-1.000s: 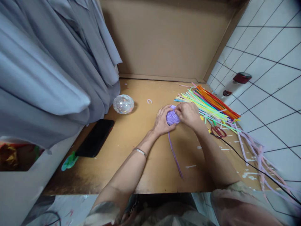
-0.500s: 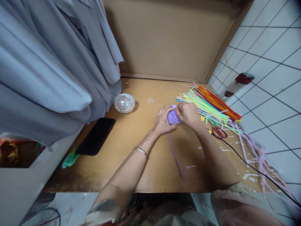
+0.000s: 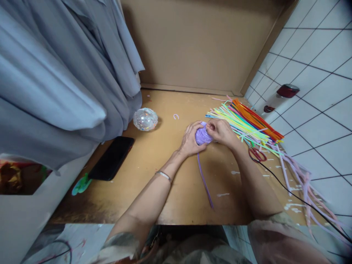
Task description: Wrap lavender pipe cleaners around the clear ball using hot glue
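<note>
My left hand (image 3: 190, 140) is wrapped round the left side of a purple ball (image 3: 202, 135) wound with rows of fuzzy pipe cleaner. My right hand (image 3: 221, 131) pinches at the ball's upper right side; its fingertips press on the purple pipe cleaner there, and the exact end is hidden. Below my left hand, a loose purple pipe cleaner (image 3: 204, 179) lies on the table towards the front edge. Left of my hands sits a clear round bowl-like ball (image 3: 145, 119) with a speckled rim. A small pale pink curved piece (image 3: 176, 116) lies between the two.
A pile of coloured pipe cleaners (image 3: 244, 121) lies beyond my right hand, with red-handled scissors (image 3: 257, 154) and a black cable (image 3: 286, 189) nearby. A black phone (image 3: 112, 158) rests at left on the wooden table (image 3: 154, 157). Grey cloth (image 3: 82, 73) hangs at left; a tiled wall (image 3: 324, 110) stands at right.
My right hand has shifted slightly and its wrist has turned, its fingers still at the ball's right side. My left hand and the ball have barely moved.
</note>
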`<state>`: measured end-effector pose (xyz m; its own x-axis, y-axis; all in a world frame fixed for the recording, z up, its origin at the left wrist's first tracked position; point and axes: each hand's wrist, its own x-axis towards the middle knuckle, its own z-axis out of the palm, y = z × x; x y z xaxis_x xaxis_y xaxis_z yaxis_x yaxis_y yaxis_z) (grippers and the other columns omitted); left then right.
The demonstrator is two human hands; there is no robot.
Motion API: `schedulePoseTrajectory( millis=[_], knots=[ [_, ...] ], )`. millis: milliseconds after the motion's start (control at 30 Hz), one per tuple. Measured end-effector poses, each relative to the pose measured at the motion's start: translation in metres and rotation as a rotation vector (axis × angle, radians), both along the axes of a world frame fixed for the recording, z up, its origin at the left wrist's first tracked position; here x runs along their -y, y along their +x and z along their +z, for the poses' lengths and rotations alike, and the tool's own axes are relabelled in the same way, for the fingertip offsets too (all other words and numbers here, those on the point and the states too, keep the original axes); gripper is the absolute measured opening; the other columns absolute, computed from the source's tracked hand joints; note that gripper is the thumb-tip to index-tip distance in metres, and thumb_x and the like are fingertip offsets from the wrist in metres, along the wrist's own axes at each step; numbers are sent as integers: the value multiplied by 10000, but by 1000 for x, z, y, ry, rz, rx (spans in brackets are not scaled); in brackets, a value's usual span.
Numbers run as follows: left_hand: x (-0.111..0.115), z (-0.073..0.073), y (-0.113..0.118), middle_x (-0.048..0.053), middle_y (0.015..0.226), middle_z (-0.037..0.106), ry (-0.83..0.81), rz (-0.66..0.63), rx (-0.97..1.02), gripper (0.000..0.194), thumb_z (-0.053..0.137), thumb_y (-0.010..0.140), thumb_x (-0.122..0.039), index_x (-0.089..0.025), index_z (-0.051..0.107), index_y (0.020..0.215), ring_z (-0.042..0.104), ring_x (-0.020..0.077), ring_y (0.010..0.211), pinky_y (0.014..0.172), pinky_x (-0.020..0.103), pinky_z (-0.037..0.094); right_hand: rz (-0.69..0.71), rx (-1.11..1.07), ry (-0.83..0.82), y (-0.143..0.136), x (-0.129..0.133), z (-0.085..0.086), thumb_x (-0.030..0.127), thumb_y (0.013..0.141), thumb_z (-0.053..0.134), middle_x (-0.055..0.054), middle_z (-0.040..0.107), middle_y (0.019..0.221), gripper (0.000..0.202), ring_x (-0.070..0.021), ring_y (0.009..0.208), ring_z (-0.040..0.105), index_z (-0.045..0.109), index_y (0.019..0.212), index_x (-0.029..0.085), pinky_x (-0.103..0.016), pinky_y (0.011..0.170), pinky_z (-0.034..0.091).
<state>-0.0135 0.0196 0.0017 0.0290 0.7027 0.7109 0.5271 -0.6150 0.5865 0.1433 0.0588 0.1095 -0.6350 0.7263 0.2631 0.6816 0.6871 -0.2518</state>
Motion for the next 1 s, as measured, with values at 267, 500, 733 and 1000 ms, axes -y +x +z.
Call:
schedulePoseTrajectory(
  millis=[267, 500, 733, 1000],
  knots=[
    [0, 0, -1, 157, 1424, 552, 18, -39, 24, 688, 778, 635, -275, -241, 465, 1247, 526, 340, 1363, 1161, 525, 405, 88, -23, -36, 4, -2, 3, 232, 831, 476, -70, 666, 781, 191, -164, 682, 524, 649, 798, 158, -265, 668, 361],
    [0, 3, -2, 138, 1409, 567, -37, -48, 38, 714, 790, 606, -261, -248, 476, 1246, 539, 342, 1351, 1161, 533, 420, 151, -32, -16, 7, -8, -2, 242, 831, 468, -71, 641, 783, 192, -168, 703, 519, 628, 758, 165, -274, 688, 371],
    [-2, 3, -5, 134, 1396, 570, -37, -86, 38, 741, 794, 590, -249, -245, 468, 1257, 548, 335, 1341, 1155, 514, 429, 195, -59, -57, 9, -11, -1, 248, 823, 473, -58, 616, 767, 163, -161, 694, 507, 599, 750, 173, -274, 687, 369],
    [-2, 2, -6, 133, 1413, 554, -40, -102, 52, 747, 785, 592, -247, -238, 467, 1268, 541, 328, 1335, 1151, 511, 416, 259, -102, -31, 11, -15, -2, 254, 803, 501, -26, 552, 688, 126, -150, 640, 454, 515, 689, 202, -279, 653, 334]
  ],
)
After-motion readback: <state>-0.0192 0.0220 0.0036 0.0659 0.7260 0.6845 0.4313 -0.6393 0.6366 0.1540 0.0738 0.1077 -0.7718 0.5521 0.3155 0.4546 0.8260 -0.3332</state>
